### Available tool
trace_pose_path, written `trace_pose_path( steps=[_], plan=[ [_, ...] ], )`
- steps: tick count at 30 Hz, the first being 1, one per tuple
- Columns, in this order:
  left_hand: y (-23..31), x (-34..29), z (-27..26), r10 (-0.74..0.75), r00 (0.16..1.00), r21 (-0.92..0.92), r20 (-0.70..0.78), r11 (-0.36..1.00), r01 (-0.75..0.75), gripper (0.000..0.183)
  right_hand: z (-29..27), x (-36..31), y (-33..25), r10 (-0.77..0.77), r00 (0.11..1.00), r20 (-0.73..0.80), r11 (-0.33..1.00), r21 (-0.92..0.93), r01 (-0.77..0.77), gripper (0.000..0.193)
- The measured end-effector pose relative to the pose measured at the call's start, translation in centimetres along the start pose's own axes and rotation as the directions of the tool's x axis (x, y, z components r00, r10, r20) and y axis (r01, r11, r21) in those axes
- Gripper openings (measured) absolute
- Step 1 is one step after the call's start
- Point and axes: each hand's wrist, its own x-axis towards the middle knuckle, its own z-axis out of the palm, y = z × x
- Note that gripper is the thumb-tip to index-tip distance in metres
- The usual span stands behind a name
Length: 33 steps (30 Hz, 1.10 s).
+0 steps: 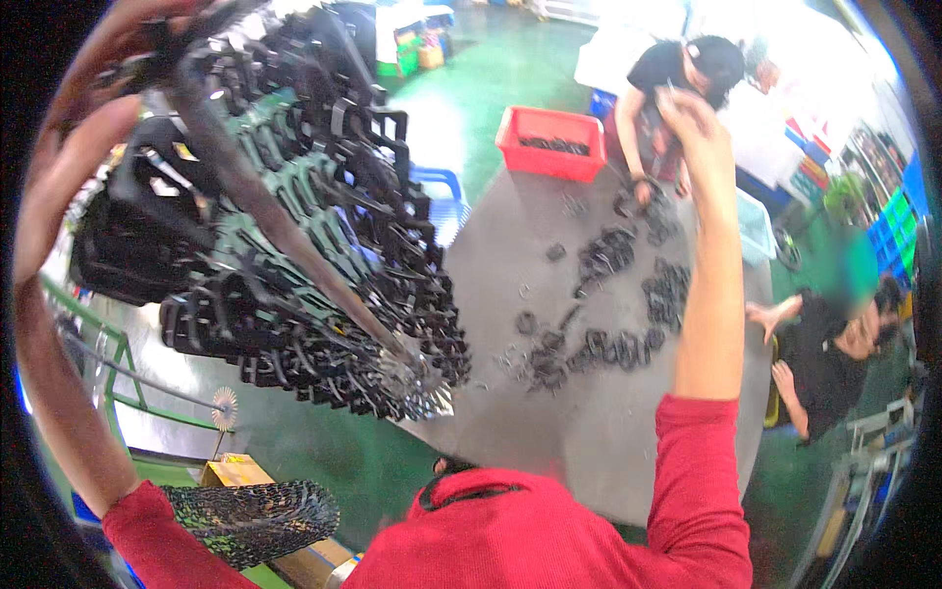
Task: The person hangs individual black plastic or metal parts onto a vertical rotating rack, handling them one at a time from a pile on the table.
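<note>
A tall rack [285, 211] hung with rows of black plastic frame-like parts [147, 211] fills the left side, a rusty metal pole [285, 226] running down its middle. My left hand [74, 147] is raised beside the top end of this rack. Its thumb stands apart, while the fingers blur against the dark top, so their grip does not show. Above the table's right side, my right hand [699, 128] is lifted with fingers bent together in a pinch. Anything between those fingertips is too small or hidden to make out.
Loose black parts [603, 255] lie scattered on the grey table [510, 236], with a red bin [551, 143] at its far edge. One co-worker [677, 79] handles parts there; another [834, 353] sits right. A black mesh roll [255, 515] and cardboard box [240, 471] stand lower left.
</note>
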Motion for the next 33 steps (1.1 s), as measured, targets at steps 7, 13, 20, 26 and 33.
trace_pose_path(
  steps=[7,13,20,26,33],
  plan=[
    [0.0,1.4,2.7,0.119,0.989,-0.326,-0.091,0.935,-0.143,0.064,-6.8,0.4,17.7,0.123,0.987,-0.098,0.757,-0.634,-0.158,0.041],
    [2.1,3.2,2.1,0.162,0.987,-0.267,0.021,0.952,-0.151,0.064,2.0,-2.1,6.3,-0.137,0.991,0.01,0.852,-0.509,0.123,0.026],
    [2.7,4.0,1.8,0.276,0.961,-0.214,0.017,0.94,-0.266,0.064,11.1,-9.2,-11.4,-0.756,0.654,-0.04,0.65,-0.165,0.742,0.024],
    [4.1,4.0,2.0,0.224,0.973,-0.061,-0.05,0.972,-0.227,0.044,15.5,-9.8,-13.6,-0.715,0.697,-0.043,0.672,-0.318,0.669,0.024],
    [4.5,3.8,2.7,0.245,0.957,-0.066,-0.156,0.964,-0.258,0.038,16.7,-8.8,-13.5,-0.701,0.707,-0.099,0.702,-0.273,0.658,0.011]
  ],
)
